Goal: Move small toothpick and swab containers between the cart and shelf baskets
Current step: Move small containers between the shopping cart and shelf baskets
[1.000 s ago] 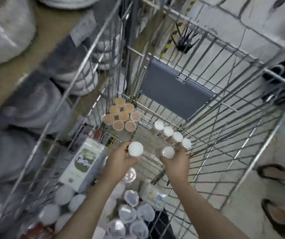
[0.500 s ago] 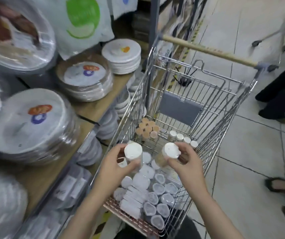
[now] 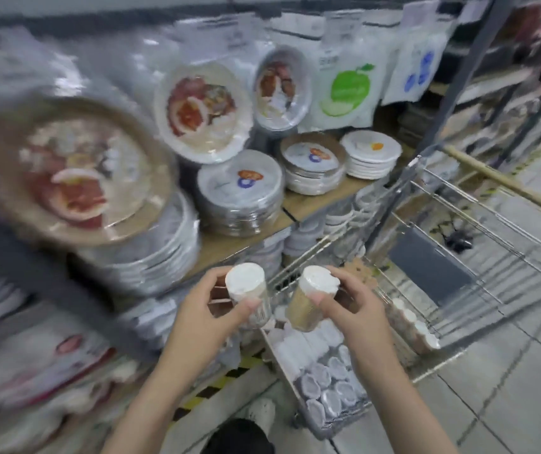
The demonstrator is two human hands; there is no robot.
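Above cart [image 3: 459,257], each hand gripping container

Left shelf plates [image 3: 75,178] motion-blurred; cart [image 3: 459,204] cut by right edge.

hands: the left hand [image 3: 203,309] and right hand [image 3: 349,309], a second ago low inside the cart [image 3: 459,244] at its floor wires, are now raised above its near-left rim, toward the shelf [image 3: 311,199]
containers: the left container [image 3: 247,294] and right container [image 3: 311,301], each white-capped and gripped in one hand, have come up out of the cart with the hands; the right one now tilts, its tan contents showing
view: it has swung left, from the cart's inside to the shelf with its plate stacks [image 3: 239,194]; the cart now sits at the right
sharpness: much of the left side is now blurred
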